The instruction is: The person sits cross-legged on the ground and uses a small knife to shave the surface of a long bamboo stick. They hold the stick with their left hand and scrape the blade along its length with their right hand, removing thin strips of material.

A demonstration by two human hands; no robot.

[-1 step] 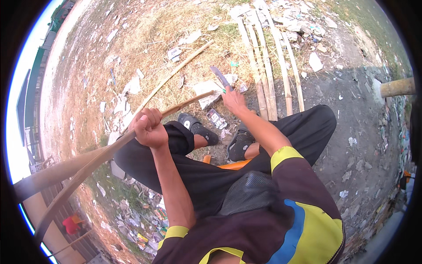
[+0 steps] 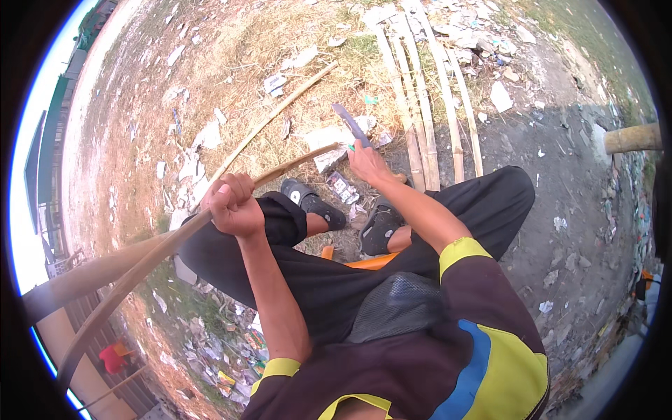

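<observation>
My left hand (image 2: 234, 204) is wrapped in a fist round a long split bamboo strip (image 2: 297, 162). The strip runs from its tip near my right hand, across my left knee, down to the lower left. Closed round a knife, my right hand (image 2: 369, 164) is just beyond the strip's tip. The broad grey knife blade (image 2: 352, 124) points away and to the left. A brown end, seemingly of its handle, shows behind my wrist. Something small and green is at my right fingers, too small to name. Whether the blade touches the strip, I cannot tell.
Several bamboo strips (image 2: 425, 105) lie side by side ahead on the right. Another strip (image 2: 280, 112) lies on the dry grass beyond my left hand. A thick pole (image 2: 105, 273) extends at the left, and a bamboo pole end (image 2: 633, 138) at the right. Litter covers the ground.
My right hand has shifted slightly left and nearer, its wrist turned a little so the brown end shows. The left hand and strip have moved very slightly left.
</observation>
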